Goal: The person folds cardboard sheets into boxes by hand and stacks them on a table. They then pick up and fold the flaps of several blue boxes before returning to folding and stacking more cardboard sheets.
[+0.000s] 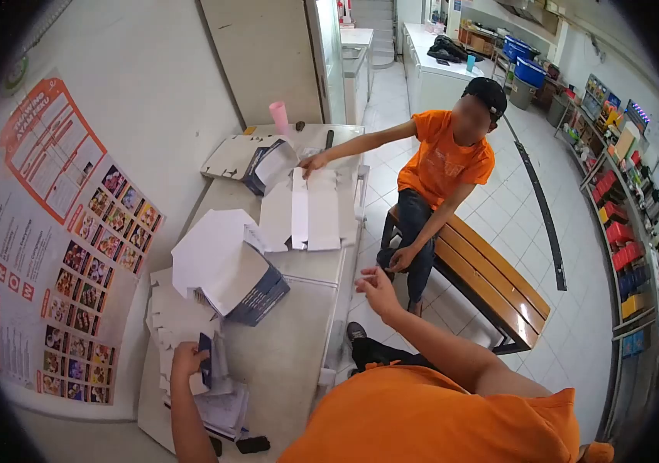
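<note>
My left hand (185, 360) is at the near left of the table, fingers closed on the dark blue edge of a cardboard piece (206, 361). Under and around it lie flat white cardboard sheets (166, 309) with notched edges. Just beyond stands a folded cardboard box (264, 289), dark blue outside and white inside, its wide lid raised. My right hand (378, 292) hangs in the air off the table's right side, fingers loosely bent and apart, holding nothing.
A co-worker in an orange shirt (449, 150) sits on a wooden bench (491, 270), one hand (314, 163) on a flat cardboard blank (318, 212). Another open box (264, 166) and a pink cup (278, 116) stand at the table's far end. Papers (221, 409) lie near me.
</note>
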The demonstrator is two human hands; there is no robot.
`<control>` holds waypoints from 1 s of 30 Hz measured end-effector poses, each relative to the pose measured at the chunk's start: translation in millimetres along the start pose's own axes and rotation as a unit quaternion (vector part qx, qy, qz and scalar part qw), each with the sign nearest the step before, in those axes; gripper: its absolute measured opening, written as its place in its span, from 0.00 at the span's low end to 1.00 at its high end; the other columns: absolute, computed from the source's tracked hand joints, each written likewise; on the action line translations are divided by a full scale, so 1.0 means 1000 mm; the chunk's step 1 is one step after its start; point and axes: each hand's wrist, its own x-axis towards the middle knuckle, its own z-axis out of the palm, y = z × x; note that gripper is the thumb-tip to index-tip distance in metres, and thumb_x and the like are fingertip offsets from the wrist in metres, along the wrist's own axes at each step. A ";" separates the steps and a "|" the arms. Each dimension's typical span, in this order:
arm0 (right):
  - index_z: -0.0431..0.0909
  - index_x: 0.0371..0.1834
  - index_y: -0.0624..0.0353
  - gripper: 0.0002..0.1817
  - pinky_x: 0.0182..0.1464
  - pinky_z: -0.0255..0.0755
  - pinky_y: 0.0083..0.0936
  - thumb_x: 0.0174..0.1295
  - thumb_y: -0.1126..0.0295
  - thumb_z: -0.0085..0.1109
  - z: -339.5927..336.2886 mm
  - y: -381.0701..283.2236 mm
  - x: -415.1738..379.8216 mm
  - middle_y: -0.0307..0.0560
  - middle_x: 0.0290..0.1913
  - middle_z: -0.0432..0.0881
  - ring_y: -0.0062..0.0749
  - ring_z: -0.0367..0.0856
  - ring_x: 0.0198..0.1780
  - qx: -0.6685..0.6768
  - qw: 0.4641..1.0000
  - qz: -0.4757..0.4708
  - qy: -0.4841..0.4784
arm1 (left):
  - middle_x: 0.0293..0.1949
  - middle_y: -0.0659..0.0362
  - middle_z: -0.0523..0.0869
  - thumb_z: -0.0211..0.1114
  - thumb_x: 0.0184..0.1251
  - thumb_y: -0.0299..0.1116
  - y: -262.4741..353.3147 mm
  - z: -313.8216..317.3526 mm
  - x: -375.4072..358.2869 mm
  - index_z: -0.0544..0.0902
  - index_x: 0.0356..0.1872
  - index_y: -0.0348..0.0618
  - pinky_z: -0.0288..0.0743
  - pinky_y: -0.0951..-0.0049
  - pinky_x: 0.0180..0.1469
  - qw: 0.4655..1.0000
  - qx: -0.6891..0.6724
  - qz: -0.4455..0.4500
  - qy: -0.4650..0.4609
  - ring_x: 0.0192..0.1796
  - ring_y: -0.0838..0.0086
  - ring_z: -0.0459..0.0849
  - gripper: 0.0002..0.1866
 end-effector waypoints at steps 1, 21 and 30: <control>0.70 0.63 0.63 0.21 0.55 0.74 0.29 0.72 0.67 0.62 0.002 -0.001 -0.011 0.51 0.47 0.84 0.33 0.84 0.50 -0.001 1.000 0.002 -0.003 | 0.23 0.61 0.81 0.71 0.69 0.33 0.007 0.003 -0.003 0.82 0.27 0.33 0.84 0.62 0.27 0.987 -0.146 -0.045 -0.043 0.27 0.72 0.82 0.14; 0.76 0.51 0.62 0.10 0.43 0.78 0.25 0.75 0.68 0.61 0.047 -0.034 -0.117 0.40 0.36 0.83 0.21 0.81 0.37 -0.030 0.913 -0.026 -0.405 | 0.42 0.55 0.90 0.63 0.74 0.26 -0.003 0.040 -0.078 0.83 0.56 0.41 0.84 0.61 0.42 0.917 -0.221 0.022 0.333 0.39 0.61 0.89 0.13; 0.80 0.52 0.58 0.15 0.61 0.74 0.42 0.67 0.65 0.70 0.065 -0.124 -0.145 0.51 0.51 0.87 0.39 0.86 0.54 -0.335 0.825 -0.347 -0.294 | 0.43 0.55 0.89 0.65 0.70 0.19 0.104 -0.099 -0.172 0.82 0.65 0.43 0.80 0.76 0.38 0.862 -0.218 -0.109 0.445 0.38 0.74 0.87 0.22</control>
